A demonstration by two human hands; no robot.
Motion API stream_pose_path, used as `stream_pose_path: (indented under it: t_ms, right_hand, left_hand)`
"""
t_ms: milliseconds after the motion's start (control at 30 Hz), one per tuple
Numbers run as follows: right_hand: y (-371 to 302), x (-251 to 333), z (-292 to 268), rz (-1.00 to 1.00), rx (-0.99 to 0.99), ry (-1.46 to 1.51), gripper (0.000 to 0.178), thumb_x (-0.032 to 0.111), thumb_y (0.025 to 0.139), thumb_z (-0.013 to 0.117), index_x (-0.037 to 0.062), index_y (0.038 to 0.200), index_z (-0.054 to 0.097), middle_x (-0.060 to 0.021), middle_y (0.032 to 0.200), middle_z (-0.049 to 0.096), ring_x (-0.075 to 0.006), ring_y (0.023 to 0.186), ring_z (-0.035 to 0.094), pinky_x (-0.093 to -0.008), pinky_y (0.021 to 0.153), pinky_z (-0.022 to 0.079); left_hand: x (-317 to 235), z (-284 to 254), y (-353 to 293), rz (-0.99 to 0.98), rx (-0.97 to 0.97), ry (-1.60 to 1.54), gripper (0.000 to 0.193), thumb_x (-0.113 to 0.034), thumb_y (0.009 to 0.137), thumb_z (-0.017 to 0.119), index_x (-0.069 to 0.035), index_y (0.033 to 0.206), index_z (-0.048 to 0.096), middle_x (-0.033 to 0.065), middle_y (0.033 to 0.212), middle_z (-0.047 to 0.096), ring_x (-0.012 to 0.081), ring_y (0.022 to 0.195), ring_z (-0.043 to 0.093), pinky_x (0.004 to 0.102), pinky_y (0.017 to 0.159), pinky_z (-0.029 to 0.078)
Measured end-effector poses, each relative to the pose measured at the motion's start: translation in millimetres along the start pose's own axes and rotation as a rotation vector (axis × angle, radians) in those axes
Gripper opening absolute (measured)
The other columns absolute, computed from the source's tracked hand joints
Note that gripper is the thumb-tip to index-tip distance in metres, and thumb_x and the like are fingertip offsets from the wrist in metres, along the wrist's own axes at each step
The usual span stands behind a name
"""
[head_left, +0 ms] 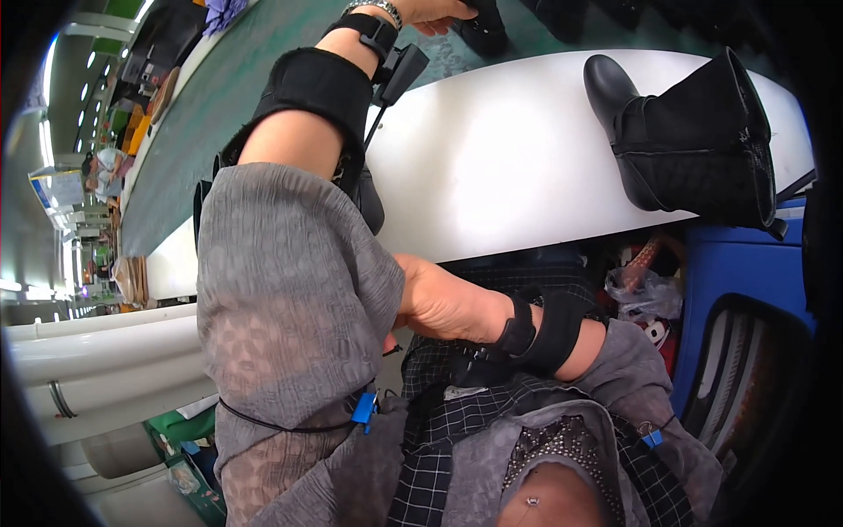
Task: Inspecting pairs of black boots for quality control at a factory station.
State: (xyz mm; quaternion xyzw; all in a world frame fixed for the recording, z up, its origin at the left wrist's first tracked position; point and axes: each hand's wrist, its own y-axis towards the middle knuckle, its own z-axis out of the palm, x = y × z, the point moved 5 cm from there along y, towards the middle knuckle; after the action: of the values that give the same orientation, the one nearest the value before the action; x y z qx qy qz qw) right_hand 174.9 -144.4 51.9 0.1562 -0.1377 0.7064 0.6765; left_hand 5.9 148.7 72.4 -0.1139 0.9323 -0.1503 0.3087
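My left hand point(435, 13) reaches far forward over the green conveyor surface, partly cut off by the upper edge. Its fingers close at a black boot point(483, 33) standing there. My right hand point(426, 299) lies across my lap, its fingers mostly hidden behind my left sleeve; whether it holds anything cannot be seen. A tall black boot point(694, 145) lies on its side at the right of the white table point(479, 158), toe pointing away. Beside my left forearm a dark rounded thing point(371, 202) shows, mostly covered by the arm.
The green conveyor point(198, 149) runs past the table's far side, with more black footwear point(606, 13) at the top. A blue crate point(746, 263) stands at right, near a clear plastic bag point(645, 294). White pipes point(105, 351) run along the left. A person point(107, 171) is far off.
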Motion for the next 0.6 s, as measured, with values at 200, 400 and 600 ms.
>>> stream_pose_path:
  t_ms: [200, 400, 600]
  right_hand:
    - [-6, 15, -12, -0.121, -0.033, -0.09, 0.021, 0.004, 0.087, 0.063, -0.0015, 0.107, 0.059, -0.0052, 0.087, 0.065, -0.0093, 0.064, 0.062, -0.0196, 0.046, 0.048]
    - [-14, 43, 1, -0.226, -0.141, -0.133, 0.01, 0.01, 0.09, 0.062, 0.003, 0.085, 0.057, -0.0008, 0.069, 0.058, -0.0041, 0.055, 0.052, -0.0176, 0.044, 0.042]
    - [-15, 57, -4, -0.361, -0.171, -0.247, 0.011, 0.009, 0.089, 0.06, 0.0021, 0.082, 0.057, -0.0014, 0.07, 0.057, -0.0051, 0.055, 0.052, -0.019, 0.045, 0.043]
  left_hand:
    - [19, -4, -3, 0.059, -0.049, 0.077, 0.052, -0.045, 0.08, 0.071, -0.004, 0.111, 0.065, 0.0135, 0.102, 0.067, 0.0239, 0.09, 0.067, 0.0355, 0.083, 0.055]
    - [32, -13, -7, -0.03, -0.045, 0.079, 0.051, -0.045, 0.08, 0.071, -0.003, 0.108, 0.066, 0.0124, 0.1, 0.067, 0.0229, 0.088, 0.067, 0.0349, 0.082, 0.056]
    - [21, -11, -17, -0.077, -0.075, 0.065, 0.042, -0.04, 0.081, 0.071, -0.004, 0.102, 0.067, 0.0095, 0.095, 0.068, 0.0203, 0.085, 0.067, 0.0336, 0.074, 0.057]
